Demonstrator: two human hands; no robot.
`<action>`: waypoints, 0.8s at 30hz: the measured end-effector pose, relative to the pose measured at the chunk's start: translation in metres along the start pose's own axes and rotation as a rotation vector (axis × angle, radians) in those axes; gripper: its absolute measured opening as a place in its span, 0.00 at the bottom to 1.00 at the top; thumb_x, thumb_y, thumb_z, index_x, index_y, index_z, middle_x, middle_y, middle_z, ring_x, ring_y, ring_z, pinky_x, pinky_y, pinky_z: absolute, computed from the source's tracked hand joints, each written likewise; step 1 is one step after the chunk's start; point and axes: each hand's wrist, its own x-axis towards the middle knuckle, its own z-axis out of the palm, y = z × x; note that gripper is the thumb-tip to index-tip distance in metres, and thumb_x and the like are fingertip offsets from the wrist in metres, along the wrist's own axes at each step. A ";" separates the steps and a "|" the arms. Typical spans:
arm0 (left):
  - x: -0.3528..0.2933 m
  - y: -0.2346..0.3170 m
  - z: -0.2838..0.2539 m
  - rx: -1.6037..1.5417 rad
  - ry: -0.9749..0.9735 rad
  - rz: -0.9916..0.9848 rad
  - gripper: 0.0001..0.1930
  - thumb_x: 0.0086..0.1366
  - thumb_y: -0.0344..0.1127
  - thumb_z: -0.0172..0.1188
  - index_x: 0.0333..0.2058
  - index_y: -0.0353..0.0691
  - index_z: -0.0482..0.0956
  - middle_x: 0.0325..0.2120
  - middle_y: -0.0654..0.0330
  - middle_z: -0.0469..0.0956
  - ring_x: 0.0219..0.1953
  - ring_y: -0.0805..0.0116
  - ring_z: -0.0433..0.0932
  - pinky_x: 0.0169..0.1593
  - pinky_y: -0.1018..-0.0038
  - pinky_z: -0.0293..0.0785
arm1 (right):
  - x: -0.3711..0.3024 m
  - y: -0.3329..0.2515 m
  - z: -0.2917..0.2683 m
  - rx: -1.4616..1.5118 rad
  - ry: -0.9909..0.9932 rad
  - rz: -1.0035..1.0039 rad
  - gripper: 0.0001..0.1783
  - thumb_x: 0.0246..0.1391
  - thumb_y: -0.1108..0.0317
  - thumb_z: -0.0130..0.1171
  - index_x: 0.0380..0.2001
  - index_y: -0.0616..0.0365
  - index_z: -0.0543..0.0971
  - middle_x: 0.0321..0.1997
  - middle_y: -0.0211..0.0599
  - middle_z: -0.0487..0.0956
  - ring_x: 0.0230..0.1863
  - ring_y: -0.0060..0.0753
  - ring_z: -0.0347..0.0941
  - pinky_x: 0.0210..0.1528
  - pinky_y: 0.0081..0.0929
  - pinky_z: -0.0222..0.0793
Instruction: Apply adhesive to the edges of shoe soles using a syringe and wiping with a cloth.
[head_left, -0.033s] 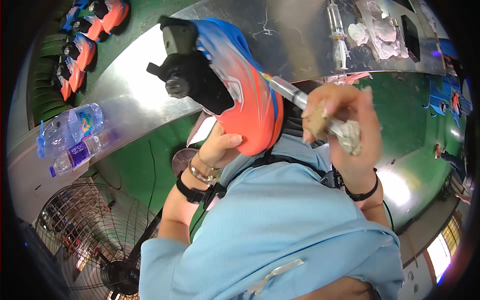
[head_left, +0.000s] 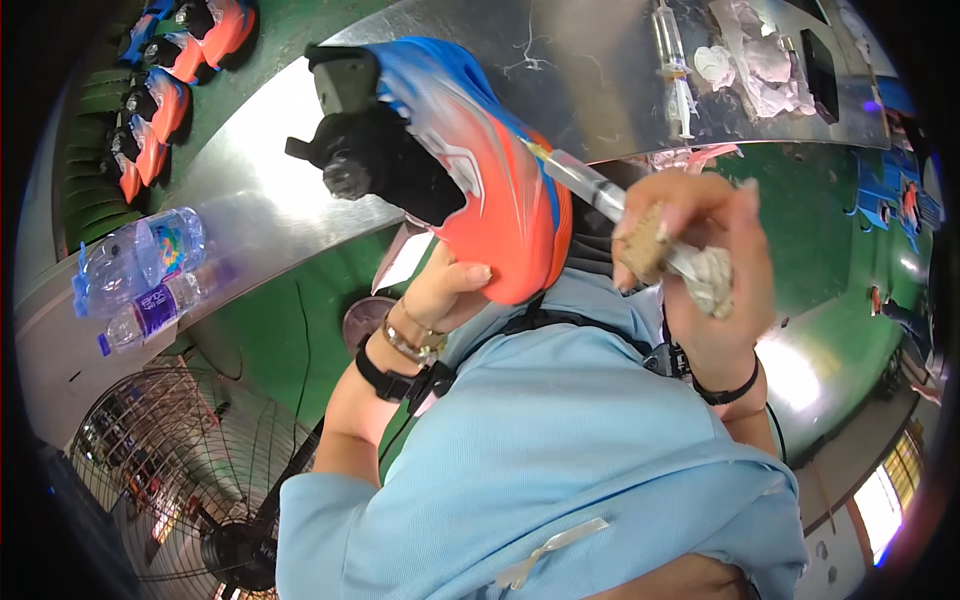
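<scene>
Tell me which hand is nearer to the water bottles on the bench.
Left. The left hand cups the orange shoe from below, on the side toward the bottles. The right hand, holding a syringe, sits beyond the shoe, farther away.

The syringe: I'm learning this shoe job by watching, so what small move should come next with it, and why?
Probably ease the syringe tip a little further along the shoe edge. The right hand holds it, along with a wad of cloth, with the tip at the orange side, while the left hand props the shoe from below.
</scene>
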 end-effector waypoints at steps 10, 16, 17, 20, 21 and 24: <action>0.083 -0.010 0.021 -0.087 -0.153 0.038 0.39 0.47 0.40 0.70 0.56 0.42 0.59 0.55 0.60 0.62 0.61 0.64 0.57 0.64 0.63 0.54 | -0.017 -0.036 -0.016 -0.171 -0.019 -0.276 0.24 0.63 0.53 0.22 0.25 0.54 0.64 0.28 0.48 0.65 0.18 0.35 0.61 0.22 0.26 0.64; 0.112 -0.009 0.034 -0.028 -0.238 0.152 0.31 0.54 0.36 0.62 0.55 0.38 0.60 0.56 0.54 0.60 0.61 0.62 0.57 0.63 0.67 0.57 | -0.024 -0.039 -0.015 -0.287 0.118 -0.307 0.22 0.62 0.53 0.22 0.27 0.51 0.64 0.29 0.47 0.65 0.20 0.32 0.59 0.21 0.27 0.62; 0.115 -0.010 0.035 -0.028 -0.236 0.150 0.31 0.54 0.36 0.62 0.55 0.38 0.60 0.56 0.54 0.60 0.61 0.62 0.57 0.63 0.67 0.57 | -0.025 -0.038 -0.015 -0.286 0.120 -0.304 0.22 0.62 0.53 0.22 0.27 0.51 0.64 0.29 0.47 0.65 0.20 0.32 0.59 0.21 0.27 0.62; 0.123 -0.010 0.037 -0.024 -0.239 0.207 0.26 0.57 0.32 0.58 0.54 0.36 0.60 0.57 0.52 0.59 0.60 0.62 0.59 0.63 0.68 0.57 | -0.022 -0.036 -0.014 -0.286 0.150 -0.272 0.21 0.62 0.53 0.22 0.28 0.51 0.64 0.30 0.47 0.65 0.23 0.33 0.60 0.23 0.28 0.64; 0.127 -0.010 0.040 -0.046 -0.215 0.231 0.25 0.58 0.32 0.57 0.53 0.36 0.61 0.56 0.53 0.61 0.59 0.62 0.61 0.63 0.68 0.58 | -0.021 -0.034 -0.014 -0.297 0.131 -0.297 0.21 0.62 0.52 0.23 0.29 0.52 0.65 0.31 0.48 0.65 0.23 0.34 0.61 0.25 0.29 0.65; 0.134 -0.011 0.049 -0.095 -0.152 0.279 0.22 0.59 0.31 0.55 0.51 0.36 0.63 0.52 0.55 0.66 0.55 0.63 0.66 0.61 0.69 0.62 | -0.016 -0.030 -0.018 -0.301 0.078 -0.328 0.21 0.62 0.52 0.25 0.31 0.53 0.65 0.33 0.48 0.66 0.25 0.35 0.63 0.29 0.31 0.66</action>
